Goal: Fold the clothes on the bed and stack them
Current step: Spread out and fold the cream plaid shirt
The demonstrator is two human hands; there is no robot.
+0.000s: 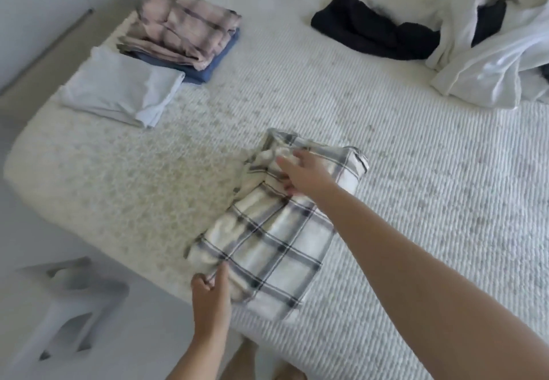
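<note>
**Both hands on the plaid shirt at the near edge of the bed**

The white plaid shirt (273, 225) lies partly folded on the bed (386, 171), close to the near edge, and both hands are on it. The left hand (209, 289) is at the shirt's nearest corner, fingers curled in and pinching a bit of the hem. The right hand (303, 176) reaches across to the shirt's far end, where the collar bunches up; its fingers are curled into the fabric there, gripping a fold. The picture is blurred around that hand, so just how much cloth it has I cannot say.

Everything else I'll place from the plaid shirt. Beyond it and to the left, well apart, a pale blue garment (124, 94) lies folded flat by itself. Just past that, touching its far corner, sits a small stack: a pink plaid garment (181, 28) on top of a folded dark blue garment (208, 67), whose edge shows beneath.

Beyond the shirt and to the right, well apart, a black garment (374, 31) lies crumpled and unfolded. Further right again, a heap of white clothes (487, 61) is bundled loosely, with more dark cloth showing in its folds.

To the left of the shirt and off the bed, down on the floor, stands a white stool (68, 299). Below the shirt, at the foot of the bed, the person's bare feet (246, 359) just show.
</note>
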